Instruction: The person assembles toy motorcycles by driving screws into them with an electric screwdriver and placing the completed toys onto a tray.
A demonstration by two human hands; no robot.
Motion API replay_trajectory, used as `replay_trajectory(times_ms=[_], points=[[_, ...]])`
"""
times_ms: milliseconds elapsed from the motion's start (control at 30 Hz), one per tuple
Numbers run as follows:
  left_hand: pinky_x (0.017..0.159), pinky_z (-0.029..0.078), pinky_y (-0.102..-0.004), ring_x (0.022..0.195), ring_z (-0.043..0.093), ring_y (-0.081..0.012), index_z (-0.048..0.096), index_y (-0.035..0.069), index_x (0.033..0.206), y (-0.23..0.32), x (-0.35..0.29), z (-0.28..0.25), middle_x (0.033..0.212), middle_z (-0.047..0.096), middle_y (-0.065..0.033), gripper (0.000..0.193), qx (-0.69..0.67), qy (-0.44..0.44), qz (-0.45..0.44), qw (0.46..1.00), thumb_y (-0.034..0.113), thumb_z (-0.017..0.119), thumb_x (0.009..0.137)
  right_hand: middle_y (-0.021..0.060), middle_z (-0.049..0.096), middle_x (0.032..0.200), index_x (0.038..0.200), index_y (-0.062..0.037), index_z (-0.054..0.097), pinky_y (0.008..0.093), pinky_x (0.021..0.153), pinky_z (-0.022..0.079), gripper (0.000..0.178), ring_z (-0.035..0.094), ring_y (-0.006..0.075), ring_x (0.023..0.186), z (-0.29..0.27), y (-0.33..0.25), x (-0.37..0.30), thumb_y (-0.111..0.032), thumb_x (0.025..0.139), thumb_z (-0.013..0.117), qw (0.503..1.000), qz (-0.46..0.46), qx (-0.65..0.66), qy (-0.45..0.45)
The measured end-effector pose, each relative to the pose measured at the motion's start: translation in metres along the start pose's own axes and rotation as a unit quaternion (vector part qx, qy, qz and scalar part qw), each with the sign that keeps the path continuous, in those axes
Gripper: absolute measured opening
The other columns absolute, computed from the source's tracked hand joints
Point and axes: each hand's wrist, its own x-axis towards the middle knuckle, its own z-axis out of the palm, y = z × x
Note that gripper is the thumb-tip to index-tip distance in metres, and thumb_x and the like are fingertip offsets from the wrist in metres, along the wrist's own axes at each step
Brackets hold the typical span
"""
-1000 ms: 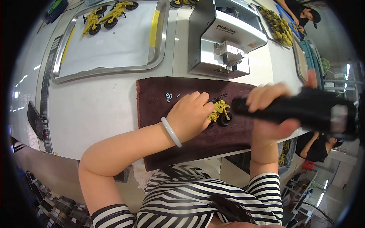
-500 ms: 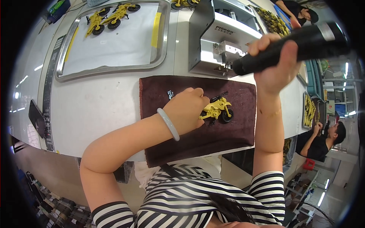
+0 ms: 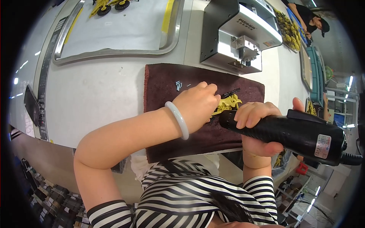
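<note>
A yellow toy motorcycle (image 3: 229, 102) with black handlebars lies on a dark maroon cloth (image 3: 171, 142). My left hand (image 3: 199, 104) is closed around its rear end, and the fingers cover that part. In my right hand (image 3: 258, 121) is a black corded electric screwdriver (image 3: 289, 131), held almost level with its nose against or just in front of the toy's lower side. The tool hides the front wheel, and I cannot tell whether its tip touches the toy. Several small silvery screws (image 3: 178, 85) lie on the cloth beyond my left wrist.
A metal tray (image 3: 110, 55) lined with white paper holds more yellow toy motorcycles (image 3: 110, 7) at the far left. Behind the cloth stands a grey and black machine (image 3: 239, 41). A dark flat device (image 3: 32, 104) lies at the table's left. Another person (image 3: 310, 21) works at the far right.
My right hand has brought the electric screwdriver down from above the machine to the toy motorcycle. My left hand keeps its grip. The whole view has shifted slightly.
</note>
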Motion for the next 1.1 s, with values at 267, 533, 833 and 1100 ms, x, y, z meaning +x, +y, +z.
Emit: replay_trajectory(times_ms=[267, 533, 833, 1100], points=[[0.073, 0.046, -0.0317, 0.084, 0.05, -0.0236, 0.058, -0.001, 0.1, -0.002, 0.0, 0.005, 0.088, 0.05, -0.0088, 0.046, 0.026, 0.037, 0.018, 0.999, 0.006, 0.072, 0.056, 0.0141, 0.057, 0.074, 0.082, 0.0038, 0.053, 0.0399, 0.084, 0.04, 0.024, 0.053, 0.0268, 0.082, 0.003, -0.004, 0.008, -0.017, 0.076, 0.064, 0.987, 0.094, 0.085, -0.1], [0.073, 0.045, -0.0335, 0.085, 0.05, -0.0239, 0.058, 0.0, 0.101, -0.002, 0.004, 0.003, 0.088, 0.05, -0.0086, 0.045, 0.005, 0.034, 0.021, 0.999, 0.005, 0.071, 0.057, 0.0062, 0.053, 0.062, 0.11, -0.0143, 0.022, 0.0332, 0.052, 0.048, 0.068, 0.055, 0.0209, 0.051, 0.002, 0.011, 0.005, -0.05, 0.071, 0.065, 0.992, -0.053, -0.075, -0.084], [0.073, 0.043, -0.0365, 0.083, 0.051, -0.0279, 0.054, 0.001, 0.09, -0.01, 0.012, 0.001, 0.083, 0.052, -0.0097, 0.044, -0.063, 0.024, 0.025, 0.997, 0.011, 0.078, 0.054, 0.0088, 0.051, 0.068, 0.133, -0.013, 0.017, 0.0329, 0.054, 0.047, 0.069, 0.052, 0.0191, 0.055, -0.031, -0.021, 0.077, -0.05, 0.084, 0.047, 0.981, -0.193, 0.009, 0.02], [0.069, 0.042, -0.0385, 0.079, 0.052, -0.0314, 0.041, 0.004, 0.079, -0.012, 0.01, -0.002, 0.078, 0.051, -0.0112, 0.049, -0.103, 0.03, -0.007, 0.994, 0.011, 0.08, 0.051, 0.0101, 0.052, 0.063, 0.127, -0.0082, 0.028, 0.0335, 0.052, 0.045, 0.056, 0.053, 0.0183, 0.054, -0.036, 0.008, 0.13, -0.038, 0.086, 0.051, 0.968, -0.211, -0.132, 0.027]])
